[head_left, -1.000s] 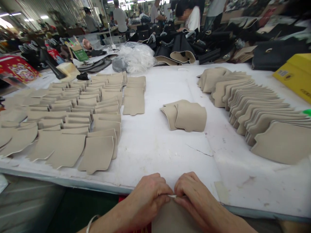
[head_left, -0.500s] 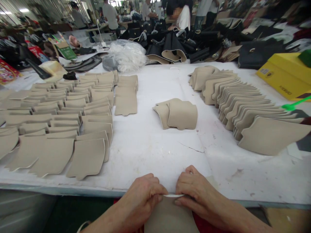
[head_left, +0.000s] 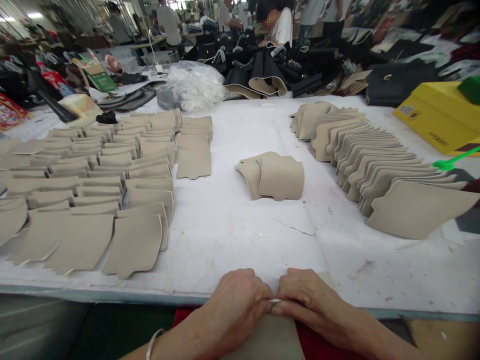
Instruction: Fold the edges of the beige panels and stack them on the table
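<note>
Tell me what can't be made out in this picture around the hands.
Beige flat cut piece, head view: top edge pinched under the left hand and right hand; bottom cut off by the frame.
Yellow cardboard box, head view: label print too small.
Green plastic tool, head view: cut off at right edge.

Left hand (head_left: 240, 295) and right hand (head_left: 305, 297) curled knuckle-up; fingertips pinched together.

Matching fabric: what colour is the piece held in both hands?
A beige flat cut piece; clearest in head view.
</note>
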Tool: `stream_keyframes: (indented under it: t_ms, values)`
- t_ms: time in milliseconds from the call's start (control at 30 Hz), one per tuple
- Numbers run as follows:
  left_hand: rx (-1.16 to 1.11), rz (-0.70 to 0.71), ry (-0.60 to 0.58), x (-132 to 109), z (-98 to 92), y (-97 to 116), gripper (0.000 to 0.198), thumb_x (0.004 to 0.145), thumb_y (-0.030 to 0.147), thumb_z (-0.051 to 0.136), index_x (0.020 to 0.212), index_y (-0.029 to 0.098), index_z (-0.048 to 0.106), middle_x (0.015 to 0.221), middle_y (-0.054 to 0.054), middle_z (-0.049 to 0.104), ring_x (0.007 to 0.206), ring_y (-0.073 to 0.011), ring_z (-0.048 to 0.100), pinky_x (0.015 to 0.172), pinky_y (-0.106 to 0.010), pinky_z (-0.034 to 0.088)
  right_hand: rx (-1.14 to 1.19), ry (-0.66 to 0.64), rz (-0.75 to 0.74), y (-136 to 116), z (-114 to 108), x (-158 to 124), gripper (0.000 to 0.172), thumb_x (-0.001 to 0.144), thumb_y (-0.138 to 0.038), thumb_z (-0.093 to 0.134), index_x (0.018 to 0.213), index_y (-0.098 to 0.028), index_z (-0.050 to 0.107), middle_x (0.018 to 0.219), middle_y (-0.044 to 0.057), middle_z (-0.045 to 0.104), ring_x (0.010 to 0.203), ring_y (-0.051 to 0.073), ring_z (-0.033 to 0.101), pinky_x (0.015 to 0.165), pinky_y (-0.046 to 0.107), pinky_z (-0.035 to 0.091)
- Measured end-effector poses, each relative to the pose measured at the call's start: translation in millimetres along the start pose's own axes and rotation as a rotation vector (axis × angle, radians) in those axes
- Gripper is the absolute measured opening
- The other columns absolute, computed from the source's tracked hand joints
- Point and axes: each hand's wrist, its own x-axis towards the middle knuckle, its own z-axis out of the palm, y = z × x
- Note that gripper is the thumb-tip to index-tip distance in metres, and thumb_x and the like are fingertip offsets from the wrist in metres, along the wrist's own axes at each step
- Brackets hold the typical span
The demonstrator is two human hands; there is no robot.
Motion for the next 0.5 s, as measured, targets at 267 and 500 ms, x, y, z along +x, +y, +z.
stream_keyframes:
  t_ms: [267,500]
  values:
    - [-0.08,-0.068,0.005,-33,-13.0,-26,0.035,0.096,0.025,0.05,0.062,0.017,0.049,0.066,0.002,0.055,0.07,-0.0122,0.053,0.065,-0.022,0.035,0.105,0.018,0.104,8,1,-15,0.056,0.104,-0.057,0.03,0.071,-0.021,0.057,0.07,-0.001,0.062,0.067,0.017,0.058,0.064,0.028,0.038]
    - [0.105,-0.026,0.085,-35,-9.8,-32,0.029,0.095,0.021,0.047,0.067,0.018,0.054,0.071,0.0,0.061,0.07,-0.0136,0.055,0.066,-0.024,0.037,-0.125,0.042,-0.033,-4,-5,8,0.034,0.104,-0.041,0.038,0.089,-0.024,0.063,0.088,0.004,0.068,0.084,0.024,0.062,0.079,0.037,0.047]
